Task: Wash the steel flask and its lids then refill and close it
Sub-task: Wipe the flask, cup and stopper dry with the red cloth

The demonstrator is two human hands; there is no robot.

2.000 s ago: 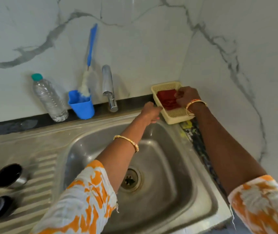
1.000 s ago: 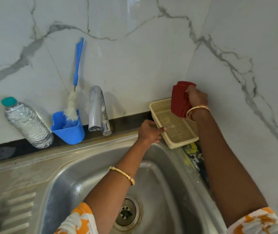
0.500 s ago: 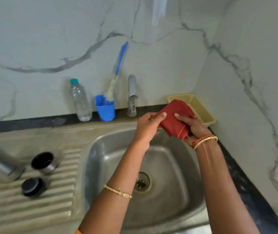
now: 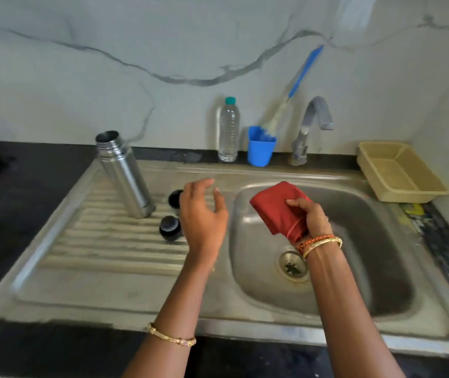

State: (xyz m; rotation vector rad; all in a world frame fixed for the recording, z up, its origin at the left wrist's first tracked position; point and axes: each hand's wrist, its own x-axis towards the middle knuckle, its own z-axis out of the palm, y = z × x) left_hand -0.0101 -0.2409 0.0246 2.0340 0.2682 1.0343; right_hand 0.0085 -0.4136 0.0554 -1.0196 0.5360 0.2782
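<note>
Washing has not yet begun. The right hand (image 4: 310,218) grips a folded red cloth (image 4: 278,210) over the steel sink basin (image 4: 354,268). The left hand (image 4: 201,214), fingers spread and empty, hovers just left of the basin near two black lids (image 4: 170,227); the open cylindrical steel flask (image 4: 125,174) stands beyond them. Next, I judge, it must close on a lid.

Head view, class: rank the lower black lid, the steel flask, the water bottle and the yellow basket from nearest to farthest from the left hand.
From the left hand:
1. Lower black lid, just left of it on the drainboard.
2. Steel flask, upright, further left.
3. Water bottle, behind, by the wall.
4. Yellow basket, far right, past the sink.
</note>
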